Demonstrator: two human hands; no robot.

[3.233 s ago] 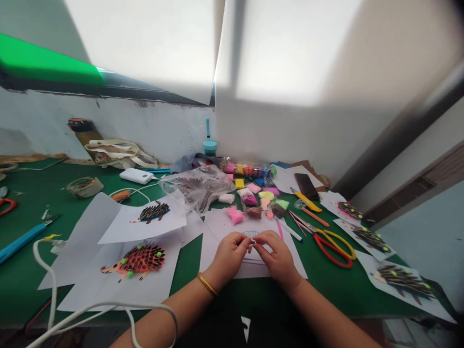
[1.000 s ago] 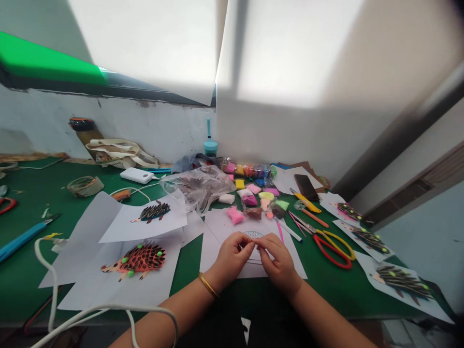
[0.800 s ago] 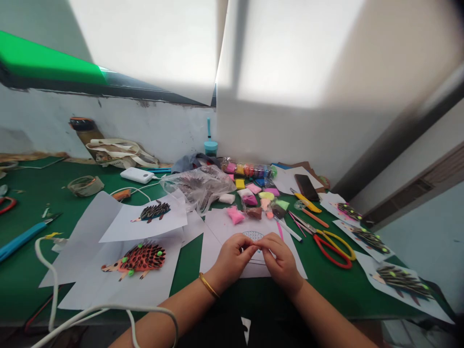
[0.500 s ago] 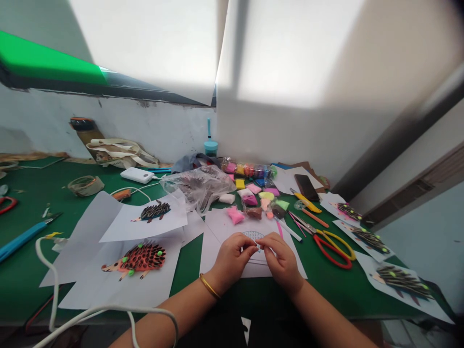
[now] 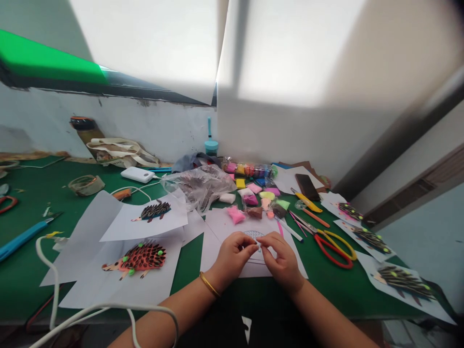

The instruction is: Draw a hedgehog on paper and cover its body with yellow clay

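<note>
Both hands meet over a white sheet of paper (image 5: 213,256) that bears a patterned oval drawing (image 5: 253,234). My left hand (image 5: 234,253) has its thumb and forefinger pinched together; whatever lies between them is too small to name. Close beside it, my right hand (image 5: 281,258) also pinches, its fingertips nearly touching the left ones. Just beyond the hands, a pink packet of modelling clay (image 5: 236,214) rests on the sheet's far part. To the right of it lies a brown clay packet (image 5: 254,212). A white marker (image 5: 290,229) lies across the sheet's right edge.
Scissors (image 5: 335,246), a yellow cutter (image 5: 308,201) and a phone (image 5: 307,186) lie to the right, near several hedgehog pictures (image 5: 402,282). Leftward are more hedgehog pictures (image 5: 141,259), a blue craft knife (image 5: 25,237) and a white cable (image 5: 54,290). A plastic bag (image 5: 199,186) sits behind.
The hands stay pinched over the paper, with only a very slight shift of the fingers. Nothing else has visibly moved on the table.
</note>
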